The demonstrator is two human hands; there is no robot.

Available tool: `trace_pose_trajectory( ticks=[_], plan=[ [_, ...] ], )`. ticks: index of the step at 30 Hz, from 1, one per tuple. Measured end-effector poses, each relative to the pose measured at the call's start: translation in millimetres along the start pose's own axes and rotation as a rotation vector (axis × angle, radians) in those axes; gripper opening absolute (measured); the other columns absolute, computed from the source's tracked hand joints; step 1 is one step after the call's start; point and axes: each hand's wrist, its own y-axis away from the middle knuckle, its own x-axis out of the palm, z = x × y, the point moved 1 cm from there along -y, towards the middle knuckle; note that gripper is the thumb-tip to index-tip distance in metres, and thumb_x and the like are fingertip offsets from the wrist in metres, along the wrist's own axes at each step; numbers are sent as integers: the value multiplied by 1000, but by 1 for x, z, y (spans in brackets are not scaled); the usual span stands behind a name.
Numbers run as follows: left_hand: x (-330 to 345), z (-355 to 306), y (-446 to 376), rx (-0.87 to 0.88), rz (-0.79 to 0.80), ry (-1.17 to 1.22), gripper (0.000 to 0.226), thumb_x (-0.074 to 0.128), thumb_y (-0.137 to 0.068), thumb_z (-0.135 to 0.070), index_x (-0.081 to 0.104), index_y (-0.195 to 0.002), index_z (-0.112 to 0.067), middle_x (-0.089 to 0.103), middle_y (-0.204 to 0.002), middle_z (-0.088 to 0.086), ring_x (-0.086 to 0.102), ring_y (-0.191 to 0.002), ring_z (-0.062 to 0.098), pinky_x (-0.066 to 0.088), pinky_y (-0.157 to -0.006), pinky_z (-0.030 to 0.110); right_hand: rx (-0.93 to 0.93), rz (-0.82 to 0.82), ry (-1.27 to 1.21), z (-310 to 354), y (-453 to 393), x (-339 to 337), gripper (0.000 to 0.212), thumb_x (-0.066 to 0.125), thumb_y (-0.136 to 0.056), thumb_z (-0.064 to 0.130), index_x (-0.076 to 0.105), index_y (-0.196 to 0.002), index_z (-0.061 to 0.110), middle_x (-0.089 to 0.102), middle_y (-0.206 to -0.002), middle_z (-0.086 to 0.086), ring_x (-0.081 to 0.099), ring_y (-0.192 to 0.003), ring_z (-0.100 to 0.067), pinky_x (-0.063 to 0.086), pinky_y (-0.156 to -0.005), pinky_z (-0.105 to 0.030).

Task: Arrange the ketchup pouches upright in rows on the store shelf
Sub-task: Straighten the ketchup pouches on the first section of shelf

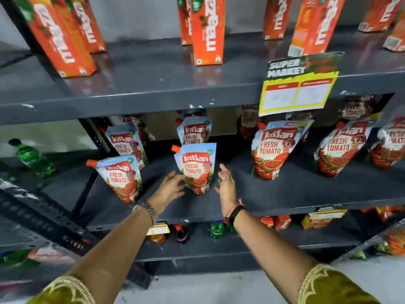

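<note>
Hands are held spread at either side of an upright ketchup pouch (196, 167) on the shelf (274, 194): left hand (168, 189) at eight o'clock, right hand (225, 185) at four o'clock.

juice cartons (208, 31): tops cut by upper edge | rear ketchup pouches (248, 121): upper parts hidden under shelf lip and price tag (295, 93); tag print blurred, unreadable | rightmost pouch (392, 145): cut by right edge | front centre pouch (195, 167): lower corner behind left hand (168, 189) fingers | bottles below (182, 233): mostly hidden by shelf (285, 194)
</note>
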Motion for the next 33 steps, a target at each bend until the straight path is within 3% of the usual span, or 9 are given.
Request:
trace_pose_trajectory(
  ticks=[3,7,16,19,22,25,29,31,33],
  plan=[
    [3,-3,-1,62,107,-48,32,50,-89,-19,48,-121,-20,59,-126,6,56,-114,22,43,-92,35,-36,-13,-127,-1,6,24,43,30,-95,9,39,-136,12,53,-129,-9,58,-107,-21,54,-77,-31],
    [4,-8,-8,137,106,64,29,55,-83,-8,51,-111,-14,62,-109,6,59,-83,10,45,-67,19,-68,-96,-211,-5,-2,37,38,33,-95,9,46,-130,11,56,-114,-5,58,-78,-4,49,-50,-10],
    [-4,-8,-29,180,154,114,39,53,-85,-6,49,-124,-6,60,-122,11,57,-110,19,49,-83,23,-117,-136,-192,-4,-21,50,39,36,-94,12,45,-132,10,55,-116,-5,59,-93,-17,52,-52,-9],
    [-14,0,-28,196,85,49,51,55,-85,-10,42,-135,-11,50,-135,1,47,-124,14,41,-106,35,-88,-227,-156,-18,-22,44,38,34,-94,12,44,-131,13,54,-118,-6,57,-98,-17,53,-71,-21],
    [-40,14,-10,211,-58,34,47,49,-90,-3,42,-136,-8,50,-132,4,48,-124,19,39,-109,37,-76,-364,41,-50,-15,41,21,39,-89,10,56,-93,22,60,-109,-12,56,-99,-26,48,-92,-43],
    [-86,36,10,283,-159,0,29,47,-90,-1,57,-117,-7,65,-111,9,61,-107,24,50,-94,32,-41,-276,117,-72,8,63,31,41,-86,4,54,-70,27,59,-87,-6,56,-84,-24,49,-74,-38],
    [-150,46,34,336,-598,74,14,56,-85,-11,66,-93,-18,70,-102,7,65,-103,29,49,-98,46,-23,0,104,-86,28,119,22,38,-92,5,56,-103,11,54,-105,-8,52,-95,-20,44,-67,-24],
    [-175,33,37,251,-688,140,22,54,-88,-21,60,-110,-21,63,-121,8,58,-115,28,43,-104,42,37,102,70,-91,36,149,34,36,-95,9,46,-127,11,48,-117,-5,49,-107,-19,43,-73,-23],
    [-186,21,31,99,-548,168,58,51,-84,-51,44,-135,-24,48,-141,2,46,-128,25,36,-111,43,71,186,41,-92,44,172,43,34,-96,12,36,-138,18,44,-122,0,45,-113,-16,42,-77,-23]
  ],
)
